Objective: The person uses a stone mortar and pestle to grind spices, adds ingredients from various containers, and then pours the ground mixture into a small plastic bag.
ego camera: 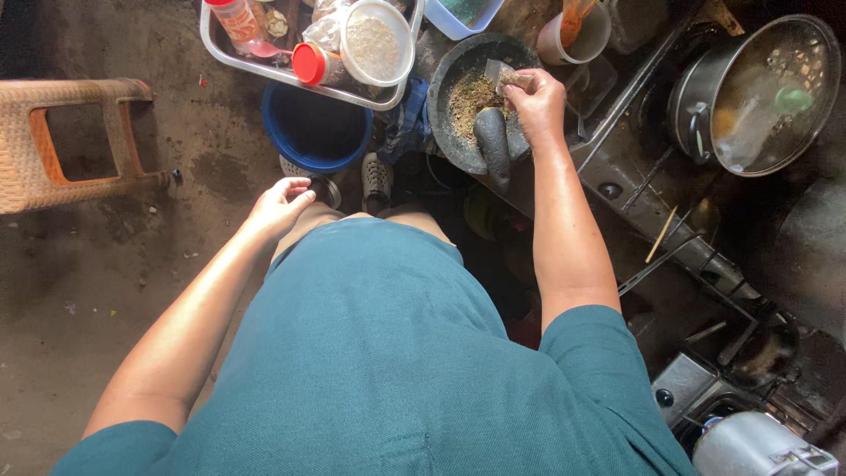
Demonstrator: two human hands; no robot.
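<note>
Teal dress (379,353) nearest. Right hand (536,104) pinches small packet (504,78) over stone mortar (463,97), pestle (493,145) resting just below. Left hand (280,207) loose, empty, near blue bucket (315,132). Risk, I'd say: pestle tipping off rim if nudged.

Stone mortar (458,79) ahead at centre, ground paste (469,95) in it, pestle (493,145) leaning on its near rim. Right hand (536,104) over mortar's right side. Tray (300,78) of jars left of mortar; bucket (315,128) below tray. Left hand (280,207) near bucket. Stool (66,141) far left. Pot (753,92) far right on stove (652,203).
</note>
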